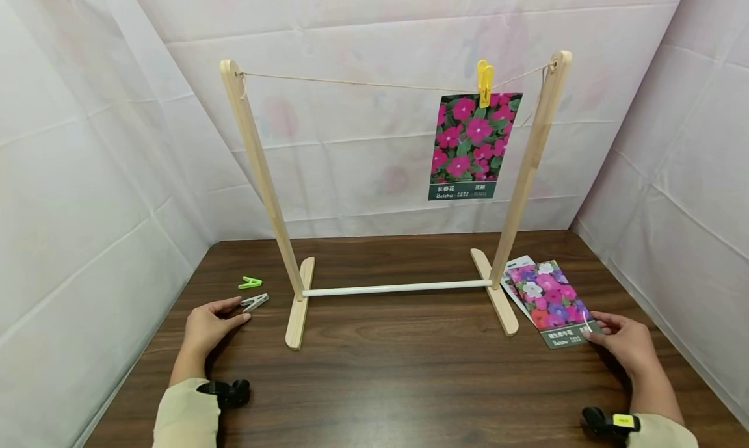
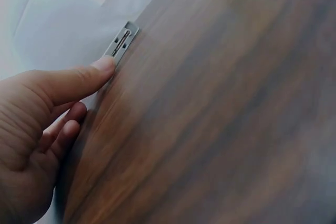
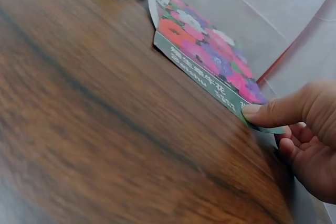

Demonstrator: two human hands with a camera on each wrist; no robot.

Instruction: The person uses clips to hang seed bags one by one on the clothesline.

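My left hand (image 1: 236, 311) lies on the table at the left, its thumb tip touching the end of a grey clothes peg (image 1: 255, 302); in the left wrist view the peg (image 2: 122, 42) lies flat just beyond the thumb (image 2: 100, 72). My right hand (image 1: 593, 328) pinches the near corner of a flower seed packet (image 1: 550, 300) lying at the right. In the right wrist view the thumb (image 3: 273, 109) sits on top of that packet (image 3: 205, 51) with the fingers curled underneath.
A wooden drying rack (image 1: 257, 168) with a string (image 1: 363, 82) stands mid-table. A yellow peg (image 1: 484, 82) holds another packet (image 1: 471, 145) on the string. A green peg (image 1: 249, 283) lies beyond the grey one. A second packet (image 1: 517, 266) lies under the held one. White sheets wall the table (image 1: 398, 370).
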